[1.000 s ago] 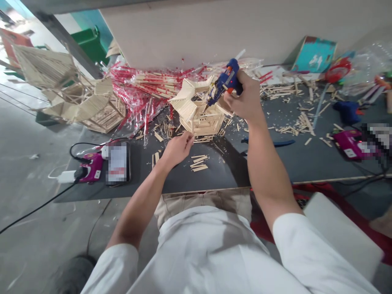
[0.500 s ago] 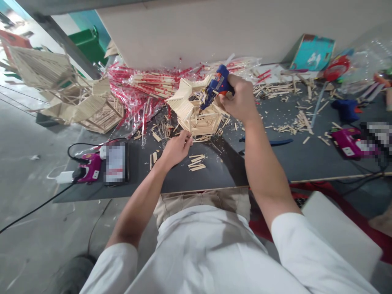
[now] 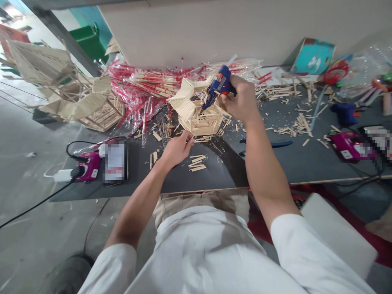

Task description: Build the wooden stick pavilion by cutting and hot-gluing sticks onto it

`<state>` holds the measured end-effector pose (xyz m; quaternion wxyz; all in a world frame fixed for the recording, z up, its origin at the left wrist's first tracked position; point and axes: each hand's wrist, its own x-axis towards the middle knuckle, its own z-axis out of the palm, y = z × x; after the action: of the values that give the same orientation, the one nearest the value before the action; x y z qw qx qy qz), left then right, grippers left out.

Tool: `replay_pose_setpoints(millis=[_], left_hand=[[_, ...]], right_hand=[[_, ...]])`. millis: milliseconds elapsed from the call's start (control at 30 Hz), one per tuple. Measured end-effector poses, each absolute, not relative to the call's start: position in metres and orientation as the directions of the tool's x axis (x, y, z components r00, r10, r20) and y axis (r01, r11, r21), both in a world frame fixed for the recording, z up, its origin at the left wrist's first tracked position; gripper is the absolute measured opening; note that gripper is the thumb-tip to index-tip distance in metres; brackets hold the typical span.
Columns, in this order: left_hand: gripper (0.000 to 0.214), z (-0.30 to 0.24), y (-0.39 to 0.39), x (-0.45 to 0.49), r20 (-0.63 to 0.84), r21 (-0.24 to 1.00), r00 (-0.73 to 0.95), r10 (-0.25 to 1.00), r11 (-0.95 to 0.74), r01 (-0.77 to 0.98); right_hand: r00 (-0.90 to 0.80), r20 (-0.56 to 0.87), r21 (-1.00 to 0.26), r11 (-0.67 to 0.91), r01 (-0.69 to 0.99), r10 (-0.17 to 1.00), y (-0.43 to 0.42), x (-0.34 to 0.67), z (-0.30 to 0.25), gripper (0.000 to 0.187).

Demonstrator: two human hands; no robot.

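The right hand (image 3: 241, 98) grips a blue plastic glue gun (image 3: 221, 81) over a pale wooden-stick model (image 3: 206, 129); the left hand (image 3: 177, 150) is at its seven o'clock, short pale wooden sticks (image 3: 198, 168) at six.

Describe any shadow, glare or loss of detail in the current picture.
In the head view, a dark shadow reaches the front edge of the tabletop; in the head view, bright glints speckle the clear wrapping; in the head view, the phone screen is pixelated, and the tip of the glue gun blends into the stick model.
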<state>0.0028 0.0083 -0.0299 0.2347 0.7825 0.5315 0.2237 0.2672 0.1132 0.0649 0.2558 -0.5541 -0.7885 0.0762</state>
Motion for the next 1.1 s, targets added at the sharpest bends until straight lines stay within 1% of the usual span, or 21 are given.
replay_pose_setpoints(millis=[67,367,500,667,767,833,967,1033,1100], left_hand=[[0.016,-0.030,0.008,0.003,0.099,0.601,0.330,0.939,-0.320,0.732],[0.014,-0.032,0.009,0.002,0.118,0.592,0.336,0.935,-0.338,0.732],[0.015,-0.030,0.008,0.003,0.096,0.597,0.328,0.940,-0.318,0.736],[0.019,-0.028,0.008,0.004,0.077,0.584,0.308,0.948,-0.294,0.757],[0.019,-0.027,0.008,0.004,0.084,0.587,0.313,0.946,-0.301,0.752],[0.019,-0.026,0.008,0.004,0.082,0.583,0.313,0.946,-0.300,0.755],[0.021,-0.024,0.007,0.004,0.074,0.582,0.310,0.948,-0.293,0.758],[0.021,-0.024,0.007,0.004,0.077,0.584,0.308,0.948,-0.293,0.757],[0.020,-0.025,0.007,0.004,0.081,0.579,0.307,0.948,-0.295,0.760]], right_hand=[[-0.260,0.296,-0.402,0.366,0.839,0.919,0.112,0.267,0.067,0.052],[-0.252,0.298,-0.410,0.362,0.837,0.921,0.115,0.269,0.063,0.048],[-0.251,0.314,-0.418,0.371,0.829,0.916,0.115,0.269,0.062,0.047],[-0.224,0.299,-0.417,0.338,0.844,0.928,0.114,0.269,0.064,0.047],[-0.229,0.361,-0.424,0.378,0.823,0.904,0.120,0.271,0.057,0.042],[-0.223,0.442,-0.434,0.425,0.794,0.869,0.126,0.271,0.049,0.041],[-0.167,0.621,-0.448,0.521,0.726,0.766,0.142,0.270,0.033,0.047],[-0.142,0.669,-0.458,0.555,0.695,0.730,0.149,0.271,0.026,0.048],[-0.127,0.685,-0.470,0.568,0.676,0.718,0.153,0.273,0.023,0.048]])
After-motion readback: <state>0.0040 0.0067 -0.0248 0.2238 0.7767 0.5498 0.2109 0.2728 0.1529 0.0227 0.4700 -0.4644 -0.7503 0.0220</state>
